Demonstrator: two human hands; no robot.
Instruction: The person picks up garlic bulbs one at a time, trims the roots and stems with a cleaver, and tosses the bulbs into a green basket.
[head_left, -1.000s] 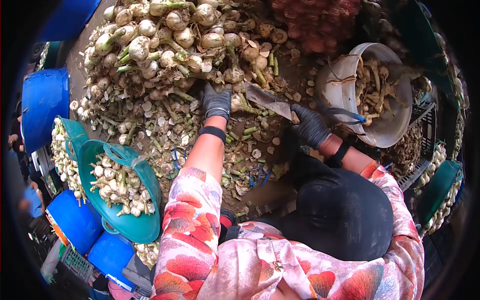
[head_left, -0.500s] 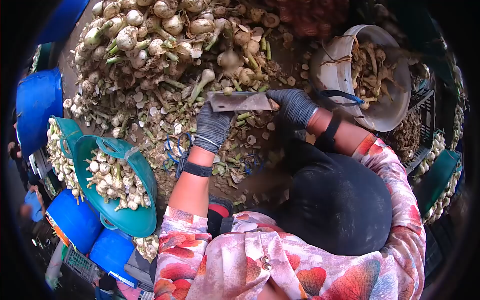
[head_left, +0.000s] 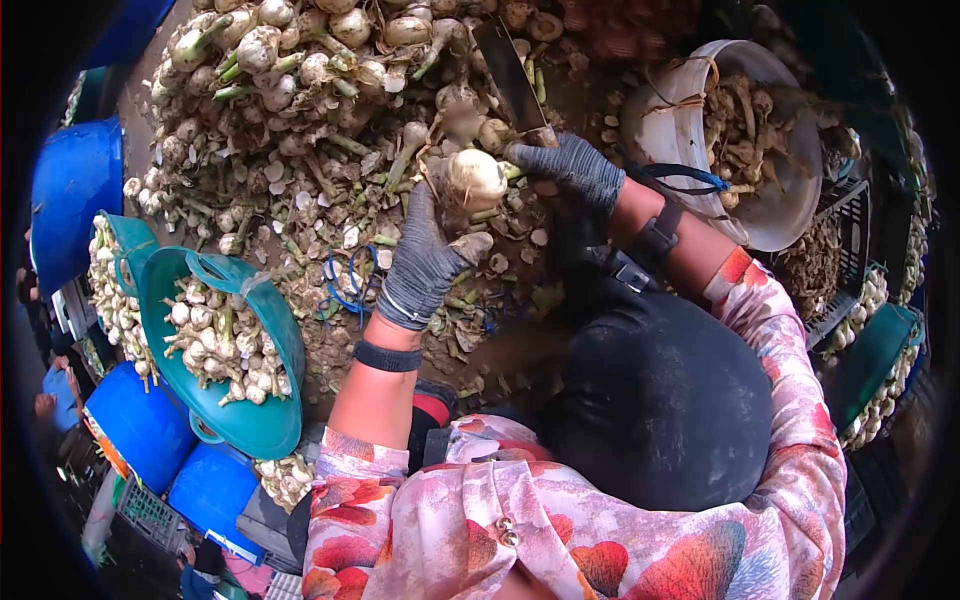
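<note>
My left hand (head_left: 430, 262), in a grey knit glove, grips a large pale garlic bulb (head_left: 474, 180) with a short green stub of stem pointing right. My right hand (head_left: 572, 172), gloved alike, holds a broad-bladed knife (head_left: 510, 78) by its short handle. The blade tilts up and away to the left, just beyond the bulb and apart from it. Ahead of both hands lies a heap of soiled garlic bulbs (head_left: 300, 60) with green stems. Cut stem pieces and peelings (head_left: 330, 240) litter the ground below the hands.
A white bucket (head_left: 684, 130) with dry stalks lies tipped at the right. At the left, a green tub (head_left: 287, 350) holds trimmed bulbs, beside blue tubs (head_left: 75, 200). A black crate (head_left: 848, 240) stands far right. A blue cord loop (head_left: 345, 285) lies among the scraps.
The knife has swung from level across both hands to pointing up and away in my right hand. A garlic bulb now shows in my left hand, where the blade was in front before.
</note>
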